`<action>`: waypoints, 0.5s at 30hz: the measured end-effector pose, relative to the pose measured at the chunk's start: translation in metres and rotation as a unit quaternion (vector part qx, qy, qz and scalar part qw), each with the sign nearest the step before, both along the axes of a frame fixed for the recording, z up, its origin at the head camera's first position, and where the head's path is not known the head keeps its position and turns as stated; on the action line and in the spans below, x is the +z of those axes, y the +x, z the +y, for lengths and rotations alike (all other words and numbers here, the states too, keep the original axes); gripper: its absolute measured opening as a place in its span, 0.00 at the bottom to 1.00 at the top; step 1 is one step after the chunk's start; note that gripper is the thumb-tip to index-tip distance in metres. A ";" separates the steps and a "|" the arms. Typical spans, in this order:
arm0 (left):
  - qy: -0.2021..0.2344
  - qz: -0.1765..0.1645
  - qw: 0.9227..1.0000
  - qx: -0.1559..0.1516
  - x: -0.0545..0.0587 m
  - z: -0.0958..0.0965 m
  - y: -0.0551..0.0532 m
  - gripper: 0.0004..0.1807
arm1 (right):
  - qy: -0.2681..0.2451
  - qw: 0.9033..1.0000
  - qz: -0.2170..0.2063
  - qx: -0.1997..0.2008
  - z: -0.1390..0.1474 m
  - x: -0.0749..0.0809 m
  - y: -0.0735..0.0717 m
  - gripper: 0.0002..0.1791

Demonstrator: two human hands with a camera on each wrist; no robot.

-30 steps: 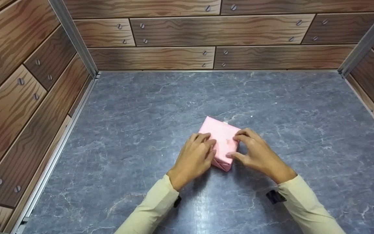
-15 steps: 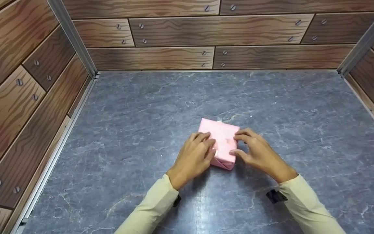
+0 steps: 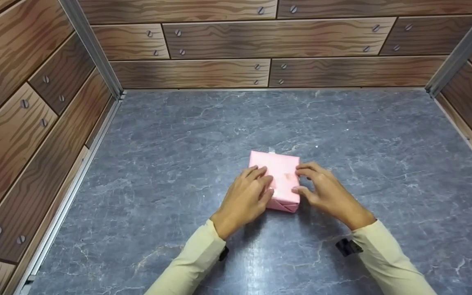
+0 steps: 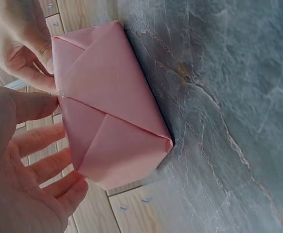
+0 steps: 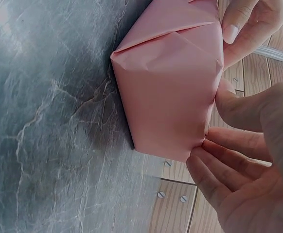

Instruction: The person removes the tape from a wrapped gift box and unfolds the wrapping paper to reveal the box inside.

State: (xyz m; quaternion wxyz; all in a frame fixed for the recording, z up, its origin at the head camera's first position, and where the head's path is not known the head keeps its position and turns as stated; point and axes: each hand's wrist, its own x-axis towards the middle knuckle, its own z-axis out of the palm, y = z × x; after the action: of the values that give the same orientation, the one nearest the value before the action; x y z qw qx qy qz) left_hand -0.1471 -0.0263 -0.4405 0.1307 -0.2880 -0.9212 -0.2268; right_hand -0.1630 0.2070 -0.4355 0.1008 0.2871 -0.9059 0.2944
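A box wrapped in pink paper (image 3: 279, 164) sits on the grey marbled surface between both hands. Folded flaps cross its near end (image 4: 102, 82) in the left wrist view. My left hand (image 3: 244, 198) rests thumb and fingertips on the left part of its top, covering that corner. At the right top edge, the thumb and fingertips of my right hand (image 3: 328, 194) touch the paper, spread apart. The right wrist view shows that hand (image 5: 258, 150) with fingers lightly bent along the box edge. A small whitish bit (image 3: 272, 152) shows at the box's far edge.
Wood-print panels (image 3: 219, 39) wall the back and both sides, with metal rails (image 3: 92, 49) at the corners. The marbled tabletop (image 3: 170, 135) stretches around the box. A dark device (image 3: 348, 247) is strapped at the right sleeve.
The pink box has turned counterclockwise on the table, and its edges now lie nearly square to the back wall. Both hands have stayed almost in place at its sides.
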 end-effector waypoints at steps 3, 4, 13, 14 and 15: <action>0.004 0.001 1.000 -0.002 0.000 0.000 0.000 0.15 | -0.002 1.000 -0.006 -0.001 0.001 0.000 0.000 0.23; 0.004 0.001 1.000 -0.003 0.000 0.000 0.000 0.15 | -0.001 1.000 -0.005 -0.001 0.001 0.000 -0.001 0.24; 0.003 -0.032 0.999 -0.005 0.001 0.002 0.000 0.18 | -0.015 1.000 -0.001 0.018 0.003 -0.003 -0.003 0.21; 0.002 -0.036 0.999 -0.004 0.001 0.002 0.000 0.18 | -0.017 1.000 -0.002 0.020 0.004 -0.003 -0.003 0.21; 0.001 -0.040 0.999 -0.004 0.001 0.002 0.000 0.19 | -0.019 1.000 -0.002 0.021 0.004 -0.003 -0.003 0.21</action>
State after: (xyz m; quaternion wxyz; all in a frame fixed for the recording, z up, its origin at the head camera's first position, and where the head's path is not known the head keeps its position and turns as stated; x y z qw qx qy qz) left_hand -0.1469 -0.0239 -0.4391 0.0926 -0.2821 -0.9244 -0.2395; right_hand -0.1661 0.2107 -0.4386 0.0978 0.3037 -0.8941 0.3142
